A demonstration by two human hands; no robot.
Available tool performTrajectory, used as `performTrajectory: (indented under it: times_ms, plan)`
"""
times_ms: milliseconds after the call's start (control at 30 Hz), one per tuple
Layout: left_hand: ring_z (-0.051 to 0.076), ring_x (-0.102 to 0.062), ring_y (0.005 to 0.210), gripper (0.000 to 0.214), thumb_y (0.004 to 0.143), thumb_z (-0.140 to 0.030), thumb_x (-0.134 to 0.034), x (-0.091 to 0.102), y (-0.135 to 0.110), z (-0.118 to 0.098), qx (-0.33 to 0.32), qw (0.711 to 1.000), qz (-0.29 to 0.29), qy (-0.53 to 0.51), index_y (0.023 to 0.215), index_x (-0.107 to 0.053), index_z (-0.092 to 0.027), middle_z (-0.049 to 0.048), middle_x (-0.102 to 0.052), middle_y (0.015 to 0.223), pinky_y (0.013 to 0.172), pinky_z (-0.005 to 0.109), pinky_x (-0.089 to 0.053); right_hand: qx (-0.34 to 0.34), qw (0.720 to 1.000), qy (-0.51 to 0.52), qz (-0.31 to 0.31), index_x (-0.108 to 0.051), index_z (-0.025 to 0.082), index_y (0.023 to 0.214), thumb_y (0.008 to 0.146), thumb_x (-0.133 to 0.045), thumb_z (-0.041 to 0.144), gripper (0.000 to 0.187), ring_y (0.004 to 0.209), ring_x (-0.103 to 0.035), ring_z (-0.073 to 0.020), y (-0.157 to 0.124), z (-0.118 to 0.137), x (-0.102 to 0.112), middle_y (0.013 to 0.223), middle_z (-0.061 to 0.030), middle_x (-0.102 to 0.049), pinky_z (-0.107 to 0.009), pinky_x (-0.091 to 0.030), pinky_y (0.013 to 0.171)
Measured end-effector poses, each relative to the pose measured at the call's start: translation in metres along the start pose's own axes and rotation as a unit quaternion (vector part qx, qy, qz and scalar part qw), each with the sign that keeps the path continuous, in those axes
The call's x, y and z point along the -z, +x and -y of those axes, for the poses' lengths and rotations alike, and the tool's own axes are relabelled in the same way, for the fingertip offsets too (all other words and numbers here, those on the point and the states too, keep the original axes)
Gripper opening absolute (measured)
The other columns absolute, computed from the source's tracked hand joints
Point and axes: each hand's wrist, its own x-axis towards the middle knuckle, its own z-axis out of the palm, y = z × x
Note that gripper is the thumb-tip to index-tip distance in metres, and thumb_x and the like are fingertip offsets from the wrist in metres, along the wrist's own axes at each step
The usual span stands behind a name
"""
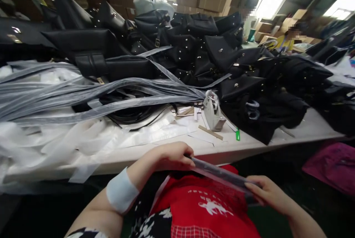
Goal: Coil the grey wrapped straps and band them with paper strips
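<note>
Where both hands pinch it, the strap (222, 173) looks dark, flat, plastic-sleeved.

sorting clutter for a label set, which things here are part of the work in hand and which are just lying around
In hand: left hand and right hand hold a sleeved strap; bundle of grey sleeves.
Lying about: tape dispenser, green marker, black bags.

Black handbags (199, 42) heaped high, gold studs glinting. Grey see-through strips (83, 93) over white sheets (155, 132). Red apron (202, 201) with white print, black-and-white floral sleeve (151, 225), pale blue wristband (121, 190), green marker (237, 134), magenta cloth (332, 166).
</note>
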Motion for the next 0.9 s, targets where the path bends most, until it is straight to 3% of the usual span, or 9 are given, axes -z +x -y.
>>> performTrajectory:
  times_ms: [167, 233, 400, 533, 633, 767, 900]
  plan:
    - [0.014, -0.059, 0.073, 0.044, 0.064, -0.04, -0.078, -0.002, 0.027, -0.007, -0.014, 0.999, -0.017, -0.049, 0.102, -0.068, -0.02, -0.0026, -0.068, 0.085, 0.062, 0.02, -0.041, -0.012, 0.999, 0.038, 0.035, -0.064, 0.015, 0.095, 0.09, -0.049, 0.061, 0.049, 0.041, -0.043, -0.0083, 0.001, 0.002, -0.002, 0.051, 0.0038, -0.05, -0.018, -0.027, 0.04]
    - [0.015, -0.06, 0.075, 0.053, 0.058, -0.042, -0.082, -0.008, 0.039, -0.014, -0.015, 0.999, -0.018, -0.045, 0.105, -0.068, -0.021, -0.0018, -0.068, 0.088, 0.064, 0.021, -0.042, -0.015, 0.998, 0.046, 0.03, -0.063, 0.015, 0.091, 0.09, -0.046, 0.063, 0.052, 0.039, -0.045, -0.0085, 0.006, 0.003, -0.006, 0.05, 0.0035, -0.051, -0.017, -0.028, 0.038]
    - [0.02, -0.062, 0.085, 0.064, 0.056, -0.046, -0.084, -0.013, 0.06, -0.025, -0.018, 0.999, -0.02, -0.036, 0.112, -0.065, -0.022, 0.0018, -0.067, 0.098, 0.074, 0.025, -0.045, -0.011, 0.998, 0.057, 0.008, -0.058, 0.016, 0.074, 0.091, -0.042, 0.064, 0.054, 0.04, -0.049, -0.0093, 0.015, -0.002, -0.01, 0.049, 0.0017, -0.056, -0.018, -0.035, 0.04]
    - [0.02, -0.062, 0.088, 0.063, 0.058, -0.044, -0.084, -0.012, 0.069, -0.024, -0.029, 0.997, -0.029, -0.062, 0.113, -0.065, -0.021, 0.0028, -0.067, 0.101, 0.078, 0.027, -0.045, 0.013, 0.995, 0.102, 0.009, -0.065, 0.015, 0.088, 0.093, -0.042, 0.06, 0.051, 0.052, -0.06, -0.0135, 0.016, -0.007, -0.003, 0.061, -0.0025, -0.066, -0.021, -0.045, 0.049]
    - [0.016, -0.061, 0.082, 0.059, 0.06, -0.039, -0.084, -0.012, 0.075, -0.021, -0.046, 0.989, -0.002, -0.138, 0.112, -0.064, -0.018, 0.001, -0.067, 0.093, 0.076, 0.025, -0.046, 0.019, 0.993, 0.117, 0.014, -0.067, 0.014, 0.102, 0.093, -0.044, 0.06, 0.052, 0.049, -0.059, -0.0132, 0.016, -0.009, 0.001, 0.058, -0.0011, -0.064, -0.021, -0.046, 0.048]
    - [0.013, -0.06, 0.073, 0.054, 0.061, -0.035, -0.083, -0.015, 0.082, -0.025, -0.053, 0.971, 0.043, -0.229, 0.108, -0.064, -0.016, -0.0018, -0.066, 0.082, 0.073, 0.024, -0.046, 0.032, 0.998, 0.061, 0.009, -0.064, 0.015, 0.082, 0.094, -0.042, 0.06, 0.051, 0.041, -0.052, -0.0104, 0.018, -0.004, -0.001, 0.051, 0.0013, -0.057, -0.018, -0.037, 0.041]
    - [0.013, -0.061, 0.076, 0.055, 0.059, -0.032, -0.084, -0.017, 0.087, -0.031, -0.058, 0.967, 0.029, -0.246, 0.108, -0.063, -0.016, -0.0014, -0.067, 0.085, 0.076, 0.024, -0.046, 0.066, 0.997, 0.02, -0.02, -0.058, 0.016, 0.07, 0.096, -0.038, 0.058, 0.053, 0.042, -0.049, -0.0094, 0.024, 0.007, -0.002, 0.049, 0.0017, -0.055, -0.018, -0.033, 0.042]
